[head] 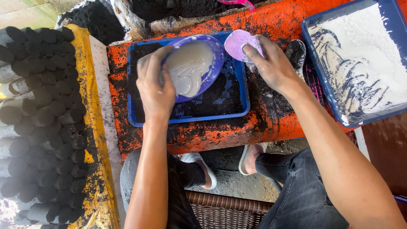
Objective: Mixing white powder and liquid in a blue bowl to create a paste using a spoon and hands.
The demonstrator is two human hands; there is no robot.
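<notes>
The person is sitting over an orange bench [271,25], knees apart below it, and everything here is best placed from the small blue tray [188,116] lying on that bench. The left hand [154,87] is clamped on the near rim of a purple bowl [214,59], fingers curled over the edge, and is tilting it above the tray so the pale grey paste [188,68] inside is sliding toward the lip. Black powder [216,97] is lying across the tray floor under the bowl. Just right of the tray, the right hand [271,63] is pinching a small lilac scoop [239,42], fingers closed round its near edge and smeared with white, holding it beside the bowl's far rim. Further right of the tray, a bigger blue tray [316,63] is holding white powder [364,55] with finger tracks raked through it. Left of the small tray, past a yellow sheet [91,106], rows of black briquettes [38,106] are stacked end-on. To my eye the paste is being poured over the black powder as a binder; the next move seems to call for a steady tilt and a scrape with the scoop, keeping the run inside the tray walls.
</notes>
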